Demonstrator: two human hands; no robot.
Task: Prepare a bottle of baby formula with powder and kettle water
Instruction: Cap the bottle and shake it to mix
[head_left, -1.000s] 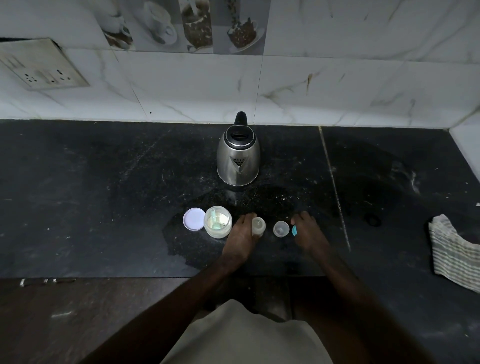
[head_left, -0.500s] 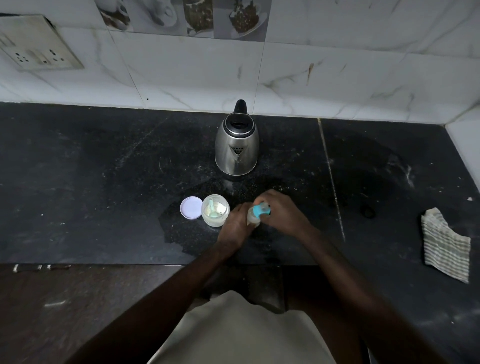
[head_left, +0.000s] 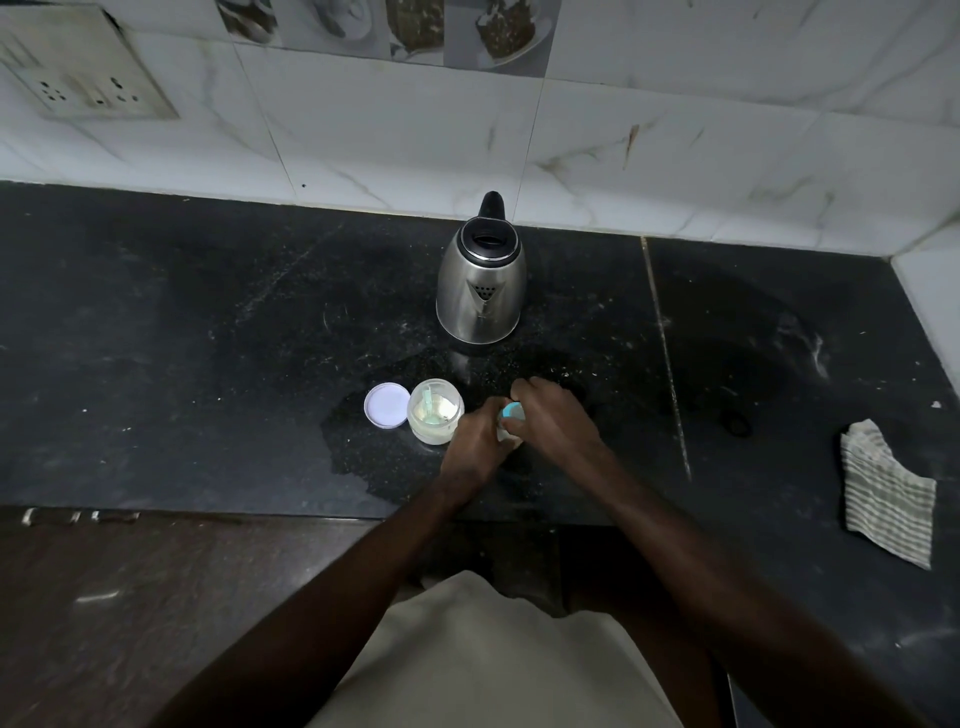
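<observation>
Nothing written can be read here: no label, no brand, no number. The kettle (head_left: 480, 296) near the back edge of the counter (head_left: 208, 364) has a plain steel side. The jar (head_left: 435, 415) and the lid (head_left: 387, 405) near the front edge are too small and dim to tell any print. The socket plate (head_left: 88, 78) and the picture tiles (head_left: 415, 26) are blurred.

Steel kettle (head_left: 480, 291) stands upright near the counter's (head_left: 208, 364) back edge, spout forward. Nearer the front edge, an open powder jar (head_left: 435, 413) stands just right of its flat white lid (head_left: 387, 405). Right again, a small bottle (head_left: 505, 432) with a teal cap (head_left: 511, 411), mostly hidden.
</observation>
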